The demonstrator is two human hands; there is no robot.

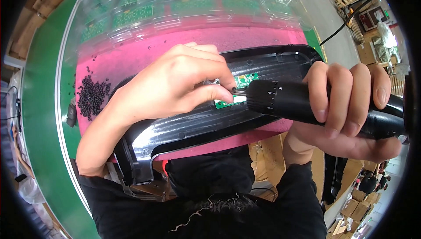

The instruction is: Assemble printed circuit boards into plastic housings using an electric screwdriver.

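My right hand [346, 103] is wrapped around a black electric screwdriver [285, 101], held nearly level with its bit pointing left. My left hand [180, 79] is closed in a pinch at the bit's tip, thumb and forefinger on what looks like a small black screw [234, 90]. Beneath the fingertips lies a green circuit board [247, 79], partly hidden by the left hand and the screwdriver. The board sits inside a long black plastic housing [175, 129], which lies open side up under both hands.
A heap of small black screws [91, 98] lies on the pink mat [131, 59] at the left. Clear plastic trays [188, 13] of green circuit boards stand across the far side. A black cable [342, 26] runs at the upper right. Cardboard boxes [355, 199] stand at the lower right.
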